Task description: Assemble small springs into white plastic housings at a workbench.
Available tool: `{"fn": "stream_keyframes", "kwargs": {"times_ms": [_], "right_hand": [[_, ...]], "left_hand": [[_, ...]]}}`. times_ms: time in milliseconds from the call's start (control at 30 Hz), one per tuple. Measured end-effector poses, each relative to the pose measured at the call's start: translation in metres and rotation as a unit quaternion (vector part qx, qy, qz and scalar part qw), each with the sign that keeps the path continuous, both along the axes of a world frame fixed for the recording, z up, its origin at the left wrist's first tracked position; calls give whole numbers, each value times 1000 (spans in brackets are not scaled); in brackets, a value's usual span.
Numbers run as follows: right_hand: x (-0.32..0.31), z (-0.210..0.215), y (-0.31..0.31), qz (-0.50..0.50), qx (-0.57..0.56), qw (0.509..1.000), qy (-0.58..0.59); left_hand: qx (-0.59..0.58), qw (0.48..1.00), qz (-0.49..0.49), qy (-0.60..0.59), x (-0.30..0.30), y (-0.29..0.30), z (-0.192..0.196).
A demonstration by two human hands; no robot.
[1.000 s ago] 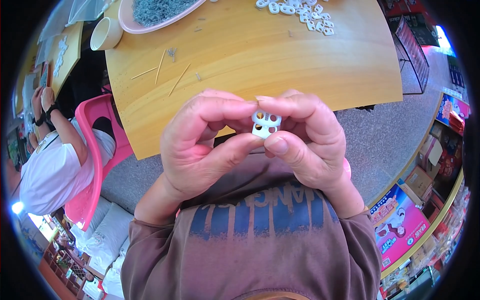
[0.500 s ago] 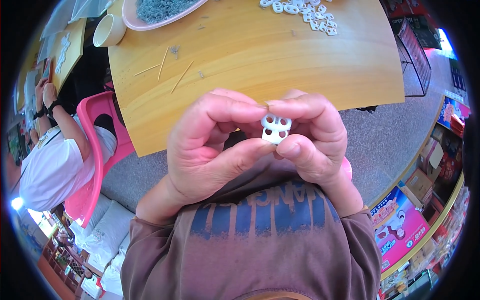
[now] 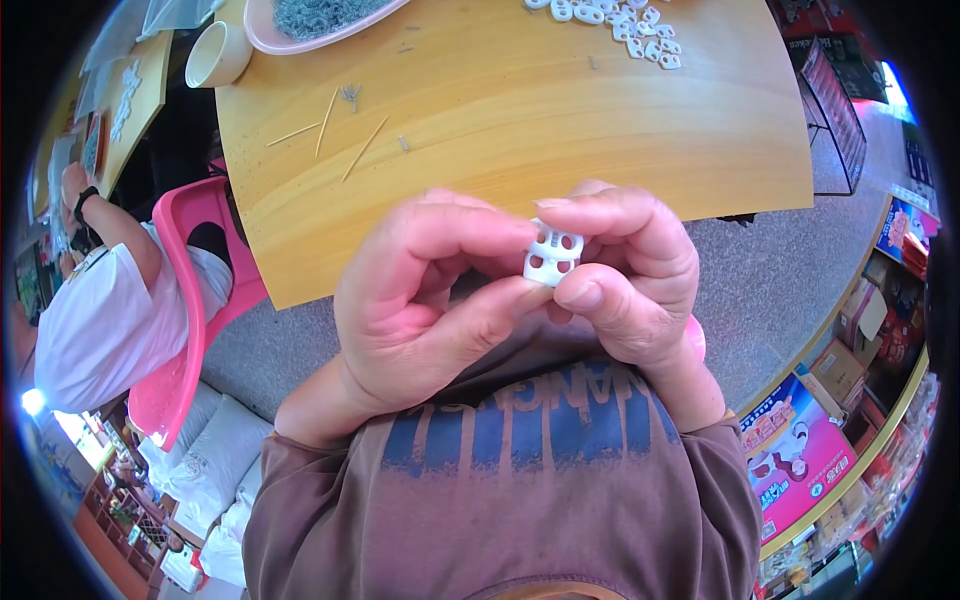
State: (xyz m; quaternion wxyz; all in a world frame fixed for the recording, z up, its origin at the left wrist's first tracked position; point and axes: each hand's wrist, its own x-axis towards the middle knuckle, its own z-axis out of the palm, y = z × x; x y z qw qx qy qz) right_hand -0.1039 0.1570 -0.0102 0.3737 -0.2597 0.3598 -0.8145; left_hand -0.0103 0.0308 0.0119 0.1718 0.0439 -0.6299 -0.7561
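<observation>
Between my two hands, just in front of the table edge, is a small white plastic cord lock (image 3: 551,267) with paired oval holes and a ridged, spring-like part showing in its upper half. My left hand (image 3: 425,300) pinches it from the left, thumb at its lower edge and index finger at its top. From the other side my right hand (image 3: 640,275) grips it, thumb low and index finger above. A loose pile of similar white cord lock pieces (image 3: 645,30) lies at the table's far side. Small metal springs (image 3: 350,96) are scattered on the wooden table (image 3: 500,130).
A pink bowl (image 3: 262,38) heaped with fine metal springs stands at the far left, beside a cream cup (image 3: 218,58). Thin wooden sticks (image 3: 365,149) lie on the tabletop. To the left, another person (image 3: 110,310) sits on a pink chair (image 3: 195,300) at a second table.
My left index finger has shifted slightly right and down over the cord lock's top corner. The cord lock is tilted a little. The person at left has moved an arm.
</observation>
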Motion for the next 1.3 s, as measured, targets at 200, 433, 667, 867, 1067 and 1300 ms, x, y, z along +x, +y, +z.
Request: {"fn": "stream_keyframes", "kwargs": {"times_ms": [200,433,667,867,1067,1300], "right_hand": [[1,3,-1,3,2,999,-33],[7,6,-4,1,30,997,-70],[3,13,-5,34,87,979,-183],[3,12,-5,34,85,978,-190],[4,13,-3,25,86,980,-178],[8,10,-2,15,67,983,-168]], "left_hand": [[-101,995,-15,22,2,-3,-3],[3,999,2,36,2,4,-4],[123,992,3,4,1,5,-6],[146,989,7,-5,1,5,-6],[141,990,2,-14,1,5,-6],[114,993,-9,-6,1,5,-4]]}}
